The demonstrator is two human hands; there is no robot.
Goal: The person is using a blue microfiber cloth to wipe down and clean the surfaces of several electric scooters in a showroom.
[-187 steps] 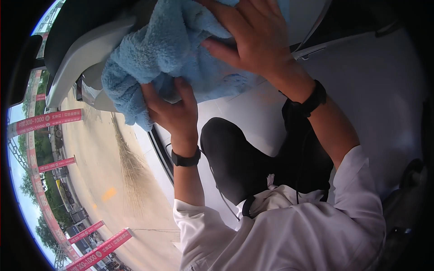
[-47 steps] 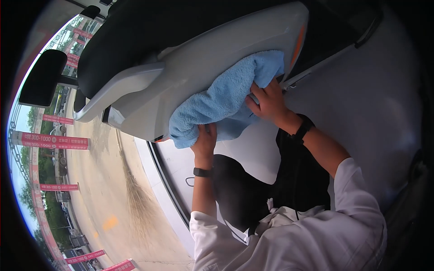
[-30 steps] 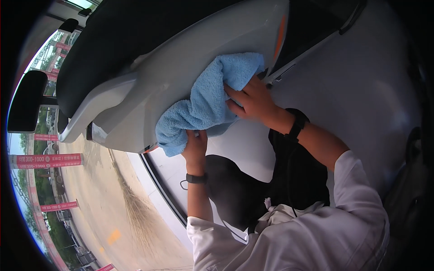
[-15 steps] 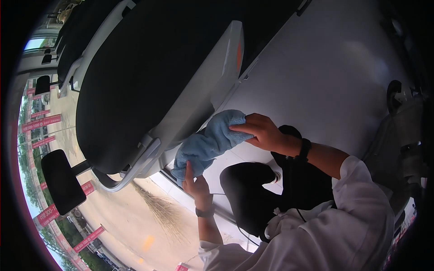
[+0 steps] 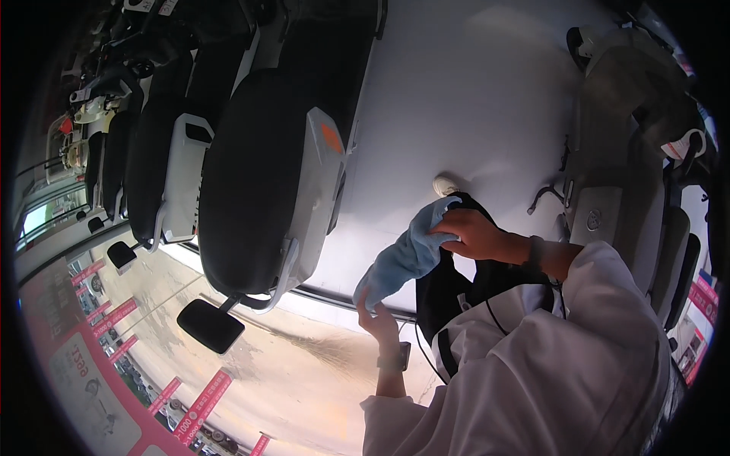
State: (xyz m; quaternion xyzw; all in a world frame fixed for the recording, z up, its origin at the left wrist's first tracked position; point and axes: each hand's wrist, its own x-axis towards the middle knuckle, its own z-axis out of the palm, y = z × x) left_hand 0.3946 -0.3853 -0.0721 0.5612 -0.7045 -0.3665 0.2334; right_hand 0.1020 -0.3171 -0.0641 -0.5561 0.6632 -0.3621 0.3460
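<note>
A light blue towel (image 5: 401, 262) is stretched, bunched and creased, between my two hands. My left hand (image 5: 378, 322) pinches its lower end, the fingers partly hidden by the folds. The upper end is gripped in my right hand (image 5: 473, 234), thumb and fingers closed over the cloth. To the left of the towel, and apart from it, stands a scooter with a long black seat (image 5: 247, 182) and a pale grey side panel (image 5: 313, 190). An orange patch shows on that panel.
More parked scooters stand in a row at the left; a grey scooter (image 5: 608, 213) is at the right. A black pad (image 5: 211, 325) sticks out beyond the near seat's grab rail (image 5: 283, 277). A straw broom (image 5: 312, 346) lies on the ground outside the door track.
My view has swung and drawn back from the scooter. The towel, earlier up against its side panel, is now away from it, still held in both hands.
</note>
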